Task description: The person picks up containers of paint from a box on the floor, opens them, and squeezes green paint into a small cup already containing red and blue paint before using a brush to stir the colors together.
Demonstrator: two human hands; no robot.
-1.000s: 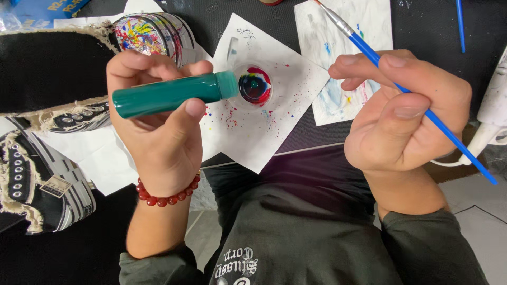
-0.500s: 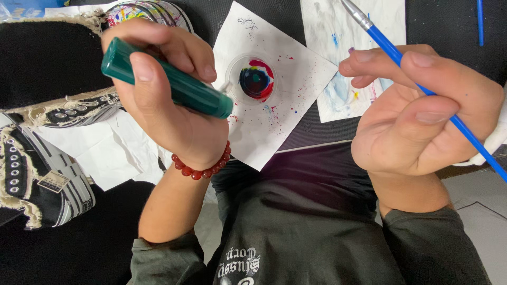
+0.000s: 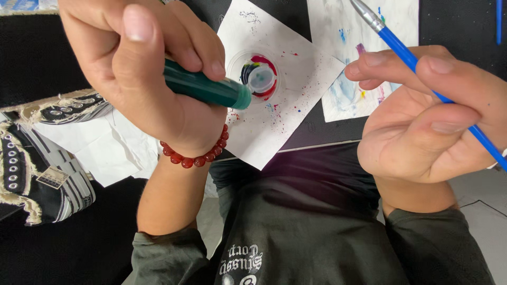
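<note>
So the left hand (image 3: 142,79) is wrapped tight around a dark green paint tube (image 3: 208,87), fingers and thumb clamped on the body and the capped end tipped down toward the small clear paint cup (image 3: 260,76). The end sits just beside the cup's rim, above it rather than touching as far as I can tell; the angle makes that hard to call. A grip that far back on the tube fits squeezing, and the tilt lines the tip up with the cup.

The cup sits in the middle of a white paper sheet (image 3: 296,105) speckled with red and blue dots, so the sheet looks like a splash guard for the black surface (image 3: 454,31) underneath. Inside the cup there's red, dark blue and a pale blob mixed together.

The right hand (image 3: 428,121) is off to the side, well apart from the cup, fingers curled and pinching a blue-handled paintbrush (image 3: 417,63) between thumb and fingertips. The bristle end points up and away, which keeps it out of the paint. Behind it lies a second paper (image 3: 343,89) with watery blue and pink smears, probably for dabbing.

On the left, a black and white laced shoe (image 3: 37,174) rests on more white paper. There's a red bead bracelet (image 3: 195,155) on the left wrist.
</note>
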